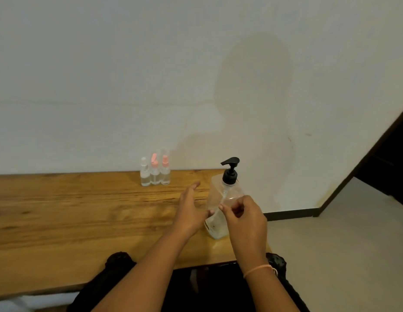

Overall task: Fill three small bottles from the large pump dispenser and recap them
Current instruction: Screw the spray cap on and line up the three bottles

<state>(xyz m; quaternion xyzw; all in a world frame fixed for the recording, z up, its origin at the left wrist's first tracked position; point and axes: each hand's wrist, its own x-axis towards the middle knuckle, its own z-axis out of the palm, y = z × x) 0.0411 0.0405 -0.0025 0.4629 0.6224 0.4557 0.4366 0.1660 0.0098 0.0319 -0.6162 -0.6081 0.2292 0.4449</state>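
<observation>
Standing upright, clear square dispenser (pixel 218 192), black pump (pixel 230 171)

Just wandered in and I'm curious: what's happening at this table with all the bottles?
A person sits at a wooden table with both hands at a large clear pump dispenser near its right end. The left hand is open beside it, thumb about touching its side. The right hand, fingers curled, is in front of it; whether it grips is unclear. At the table's far edge, three small bottles stand capped in a row, untouched.
</observation>
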